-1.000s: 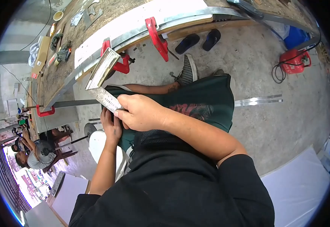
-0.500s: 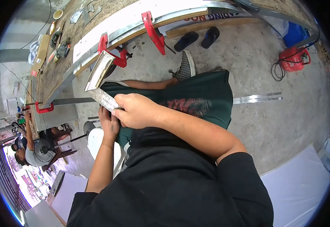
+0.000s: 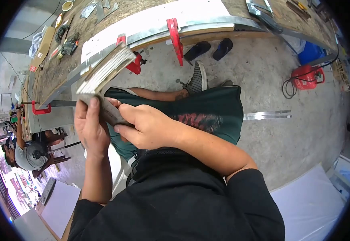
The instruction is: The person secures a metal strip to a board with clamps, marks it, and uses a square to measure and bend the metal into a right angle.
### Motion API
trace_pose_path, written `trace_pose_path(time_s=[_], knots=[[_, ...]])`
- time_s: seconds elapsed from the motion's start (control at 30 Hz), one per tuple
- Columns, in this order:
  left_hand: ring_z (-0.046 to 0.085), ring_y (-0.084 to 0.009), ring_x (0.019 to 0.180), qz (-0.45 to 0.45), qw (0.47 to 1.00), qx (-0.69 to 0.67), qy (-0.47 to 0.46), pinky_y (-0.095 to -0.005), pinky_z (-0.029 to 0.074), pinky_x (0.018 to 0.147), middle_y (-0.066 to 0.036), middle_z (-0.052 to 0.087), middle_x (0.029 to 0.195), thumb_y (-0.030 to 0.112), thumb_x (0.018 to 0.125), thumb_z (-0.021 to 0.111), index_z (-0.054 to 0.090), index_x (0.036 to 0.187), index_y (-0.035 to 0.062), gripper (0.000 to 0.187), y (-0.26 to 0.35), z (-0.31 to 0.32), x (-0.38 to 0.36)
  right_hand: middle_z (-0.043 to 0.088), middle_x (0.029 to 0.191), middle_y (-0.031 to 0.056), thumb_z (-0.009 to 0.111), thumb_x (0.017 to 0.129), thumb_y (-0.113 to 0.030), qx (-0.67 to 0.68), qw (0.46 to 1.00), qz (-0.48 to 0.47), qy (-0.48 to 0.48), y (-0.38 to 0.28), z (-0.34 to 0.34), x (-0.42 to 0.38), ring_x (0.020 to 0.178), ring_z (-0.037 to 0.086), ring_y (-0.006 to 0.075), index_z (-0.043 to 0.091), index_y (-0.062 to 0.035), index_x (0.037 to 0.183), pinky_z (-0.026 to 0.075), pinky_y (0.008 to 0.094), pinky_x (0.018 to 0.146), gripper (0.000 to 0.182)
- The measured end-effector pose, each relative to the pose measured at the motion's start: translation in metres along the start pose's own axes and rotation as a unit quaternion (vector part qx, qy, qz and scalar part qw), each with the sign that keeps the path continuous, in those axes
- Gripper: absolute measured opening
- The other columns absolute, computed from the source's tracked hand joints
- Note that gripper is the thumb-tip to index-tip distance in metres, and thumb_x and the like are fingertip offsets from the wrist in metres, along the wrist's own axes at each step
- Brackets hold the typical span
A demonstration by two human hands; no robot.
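Observation:
A whitish, layered block [image 3: 107, 72] with brownish edges is held up in front of the bench edge. From its lower end a grey strip [image 3: 110, 111] with faint print runs at an angle toward me. My right hand [image 3: 145, 126] is closed around the near end of this strip, thumb on top. My left hand [image 3: 91, 126] grips the far end of the strip, close to where it meets the block, with the thumb on top. I cannot make out exactly what kind of object this is.
A wooden workbench [image 3: 64, 74] carries a long metal bar [image 3: 151, 33] held by red clamps [image 3: 175, 42]. Two dark slippers [image 3: 197, 51] lie beneath it. To the right stands a red gas cylinder [image 3: 304, 77]. Metal strips [image 3: 267, 115] rest on the floor. A person [image 3: 20, 154] sits beyond a fan [image 3: 35, 155].
My left hand has risen from beside my lap and taken hold of the strip near the block. The object has tilted, showing more of its layered side. My view has shifted slightly.

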State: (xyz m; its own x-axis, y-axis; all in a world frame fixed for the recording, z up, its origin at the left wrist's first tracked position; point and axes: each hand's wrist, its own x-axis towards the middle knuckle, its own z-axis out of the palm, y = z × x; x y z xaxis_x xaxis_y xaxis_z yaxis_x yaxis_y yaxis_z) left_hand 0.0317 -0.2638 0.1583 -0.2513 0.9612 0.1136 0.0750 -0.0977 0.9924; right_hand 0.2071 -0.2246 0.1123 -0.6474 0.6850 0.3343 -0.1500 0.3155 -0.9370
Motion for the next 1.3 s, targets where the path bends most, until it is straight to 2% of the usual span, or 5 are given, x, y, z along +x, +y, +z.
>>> trace_pose_path(time_s=[0.3,0.67,0.97,1.1,1.3], knots=[[0.066,-0.0154,0.074,0.021,0.965,0.258,0.047,-0.0278,0.053,0.067,-0.011,0.070,0.089,0.030,0.102,0.063,0.059,0.133,-0.0053,0.047,0.034,-0.010,0.166,0.074,0.092,0.0086,0.067,0.098,-0.011,0.036,0.977,0.203,0.060,0.024,-0.062,-0.051,0.080,0.069,0.0134,0.066,0.0034,0.117,0.056,0.0295,0.074,0.023],[0.070,-0.0180,0.094,-0.050,0.936,0.345,-0.048,-0.0297,0.053,0.086,-0.013,0.075,0.111,0.036,0.096,0.069,0.066,0.130,-0.0046,0.053,-0.014,-0.010,0.239,0.073,0.095,0.0134,0.062,0.101,-0.013,0.134,0.868,0.370,0.303,0.078,-0.106,-0.125,0.077,0.069,0.0168,0.064,0.0046,0.118,0.056,0.0300,0.072,0.025],[0.073,-0.0312,0.092,0.213,0.717,0.662,0.057,-0.0391,0.054,0.084,-0.017,0.075,0.095,0.039,0.094,0.068,0.077,0.110,0.0021,0.041,-0.004,0.006,0.207,0.073,0.101,0.0107,0.063,0.102,-0.015,0.080,0.860,0.367,0.347,0.127,-0.151,-0.054,0.088,0.070,0.0181,0.065,0.0040,0.120,0.057,0.0319,0.082,0.026],[0.068,-0.0204,0.080,0.146,0.936,0.320,-0.025,-0.0288,0.051,0.069,-0.011,0.070,0.083,0.015,0.090,0.075,0.073,0.092,-0.0044,0.019,0.034,0.060,0.118,0.069,0.119,0.0128,0.063,0.102,-0.016,0.013,0.894,0.288,0.342,0.183,-0.148,-0.037,0.105,0.067,0.0200,0.061,0.0030,0.128,0.056,0.0339,0.089,0.032],[0.067,-0.0331,0.103,0.064,0.922,0.326,-0.197,-0.0406,0.052,0.093,-0.021,0.067,0.114,0.022,0.089,0.078,0.056,0.136,-0.0060,0.059,-0.033,0.111,0.067,0.056,0.142,0.0215,0.057,0.103,-0.031,0.451,0.729,0.298,0.420,0.215,-0.122,-0.014,0.124,0.059,0.0326,0.045,0.0037,0.145,0.051,0.0459,0.102,0.055]])
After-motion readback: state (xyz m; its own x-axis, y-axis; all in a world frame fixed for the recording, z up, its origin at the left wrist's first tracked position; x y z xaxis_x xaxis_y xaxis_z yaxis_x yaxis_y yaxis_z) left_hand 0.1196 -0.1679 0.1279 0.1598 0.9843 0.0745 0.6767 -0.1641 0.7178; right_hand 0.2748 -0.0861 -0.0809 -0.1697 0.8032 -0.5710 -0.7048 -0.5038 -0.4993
